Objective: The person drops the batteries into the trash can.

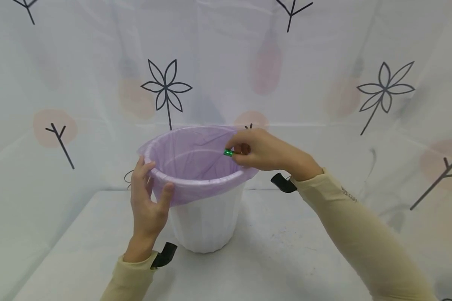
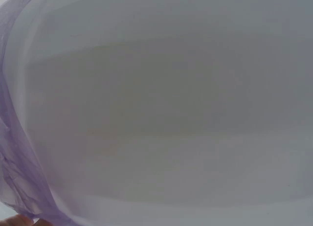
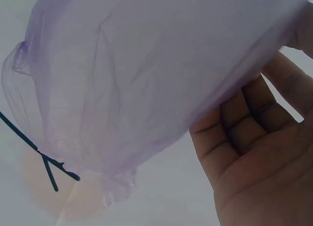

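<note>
A white bin (image 1: 207,225) stands upright, with a purple bin liner (image 1: 196,194) folded over its rim. At the bin's left side, my left hand (image 1: 148,211) holds the rim, its thumb on the front and its fingers on the left edge. My right hand (image 1: 265,152) is over the right part of the rim and pinches a small item with a shiny green end (image 1: 228,152); its kind is unclear. In the right wrist view, curled fingers (image 3: 239,123) are beside the liner (image 3: 117,89), and the item is hidden. The left wrist view shows mostly the bin's white wall (image 2: 166,108).
The bin stands on a white-covered table (image 1: 278,251). Behind it hangs a white cloth (image 1: 218,62) printed with flowers and twigs. Each wrist carries a black camera mount, on the left (image 1: 165,255) and on the right (image 1: 283,183).
</note>
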Tool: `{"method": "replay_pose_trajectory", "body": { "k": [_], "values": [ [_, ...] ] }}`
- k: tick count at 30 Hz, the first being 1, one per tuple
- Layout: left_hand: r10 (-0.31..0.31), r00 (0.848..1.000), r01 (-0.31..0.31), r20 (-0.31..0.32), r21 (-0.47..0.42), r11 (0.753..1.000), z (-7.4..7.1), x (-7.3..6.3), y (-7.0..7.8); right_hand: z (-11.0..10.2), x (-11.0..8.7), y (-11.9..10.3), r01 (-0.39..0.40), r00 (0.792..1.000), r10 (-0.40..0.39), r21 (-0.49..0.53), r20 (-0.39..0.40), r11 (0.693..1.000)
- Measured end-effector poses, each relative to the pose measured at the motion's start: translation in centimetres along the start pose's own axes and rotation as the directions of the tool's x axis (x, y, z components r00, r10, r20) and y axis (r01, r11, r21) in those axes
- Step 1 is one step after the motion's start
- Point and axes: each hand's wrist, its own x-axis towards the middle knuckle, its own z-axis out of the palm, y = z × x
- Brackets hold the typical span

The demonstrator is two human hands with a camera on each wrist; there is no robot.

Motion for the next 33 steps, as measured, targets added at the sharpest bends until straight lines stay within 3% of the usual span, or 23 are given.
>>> {"method": "replay_pose_trajectory", "body": {
  "k": [8,33],
  "values": [
    [-0.017,1.000,0.017,0.003,0.002,1.000,0.0,0.0,-0.1,0.4,1.4,1.0,-0.099,0.994,0.098,0.020,0.043,0.995],
    [0.013,1.000,-0.013,-0.005,0.000,1.000,0.0,0.3,0.0,2.4,4.7,1.8,-0.198,0.971,0.191,0.034,0.143,0.980]
  ]
}}
